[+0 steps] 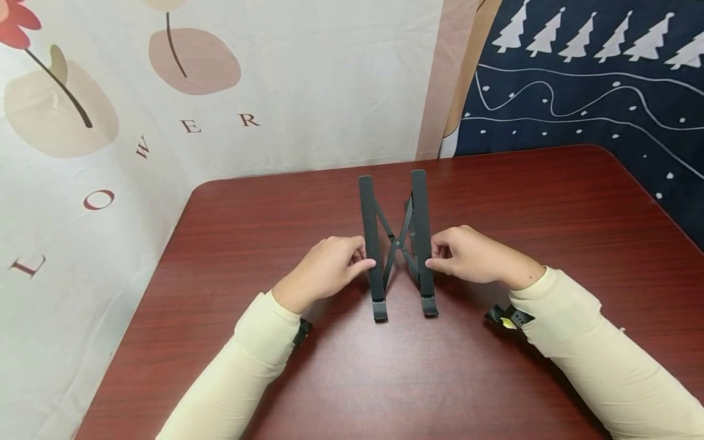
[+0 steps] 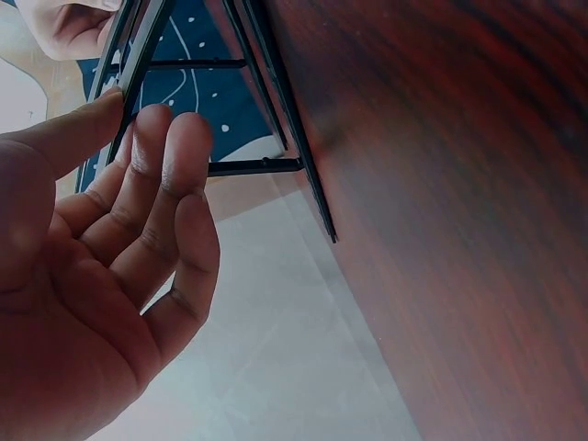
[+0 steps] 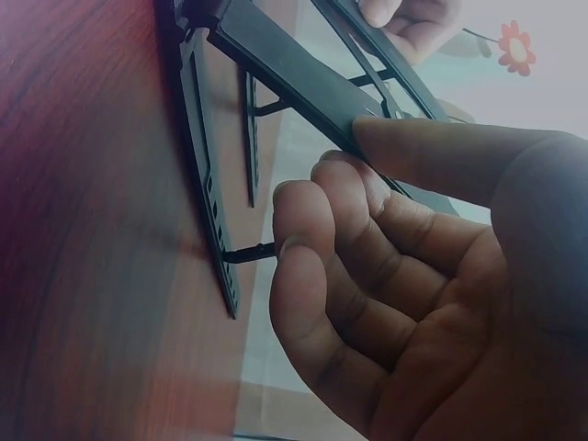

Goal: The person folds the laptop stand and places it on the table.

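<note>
A black folding laptop stand (image 1: 420, 232) stands on the table, its two long arms raised and joined by crossed struts. My left hand (image 1: 332, 266) pinches the left arm between thumb and fingers, a little below its middle. On the other side my right hand (image 1: 467, 253) pinches the right arm at about the same height. In the left wrist view the left thumb (image 2: 78, 133) lies on the arm's edge, with the fingers curled beneath. The right wrist view shows the right thumb (image 3: 432, 152) on top of the bar and curled fingers under it. Small hooked lips end both arms at the near side.
The stand sits on a reddish-brown wooden table (image 1: 247, 214). Behind and to the left hangs a pale cloth (image 1: 330, 79) with flower prints and letters. A dark blue cloth (image 1: 577, 134) with white trees hangs at the right. Dark straps circle both wrists.
</note>
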A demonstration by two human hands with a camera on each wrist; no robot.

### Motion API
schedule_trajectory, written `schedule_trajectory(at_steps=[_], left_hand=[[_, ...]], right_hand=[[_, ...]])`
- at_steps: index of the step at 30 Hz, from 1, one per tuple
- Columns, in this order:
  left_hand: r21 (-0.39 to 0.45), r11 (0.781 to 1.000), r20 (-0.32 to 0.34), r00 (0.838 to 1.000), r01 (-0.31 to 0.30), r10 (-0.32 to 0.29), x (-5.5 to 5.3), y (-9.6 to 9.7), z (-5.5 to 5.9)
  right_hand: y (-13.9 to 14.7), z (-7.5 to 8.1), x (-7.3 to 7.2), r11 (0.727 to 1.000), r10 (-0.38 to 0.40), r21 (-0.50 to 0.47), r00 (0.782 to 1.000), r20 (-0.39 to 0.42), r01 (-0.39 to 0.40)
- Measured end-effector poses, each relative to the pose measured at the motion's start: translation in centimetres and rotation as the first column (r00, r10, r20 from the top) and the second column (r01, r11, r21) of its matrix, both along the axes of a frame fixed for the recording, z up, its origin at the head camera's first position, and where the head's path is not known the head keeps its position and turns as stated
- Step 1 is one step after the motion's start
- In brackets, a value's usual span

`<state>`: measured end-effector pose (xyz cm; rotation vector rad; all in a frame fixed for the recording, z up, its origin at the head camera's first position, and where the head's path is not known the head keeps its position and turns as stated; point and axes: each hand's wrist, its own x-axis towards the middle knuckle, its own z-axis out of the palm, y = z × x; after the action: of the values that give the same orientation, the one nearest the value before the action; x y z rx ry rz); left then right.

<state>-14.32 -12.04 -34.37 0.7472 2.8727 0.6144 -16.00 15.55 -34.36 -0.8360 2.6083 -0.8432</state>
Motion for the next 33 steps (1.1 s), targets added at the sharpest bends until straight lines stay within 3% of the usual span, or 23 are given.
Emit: schedule_trajectory(at_steps=[33], left_hand=[[0.008, 1.000, -0.005, 1.000, 0.002, -0.002, 0.10, 0.04, 0.06]], right_hand=[[-0.24, -0.20, 0.09, 1.000, -0.003, -0.005, 1.000, -0.025, 0.003]])
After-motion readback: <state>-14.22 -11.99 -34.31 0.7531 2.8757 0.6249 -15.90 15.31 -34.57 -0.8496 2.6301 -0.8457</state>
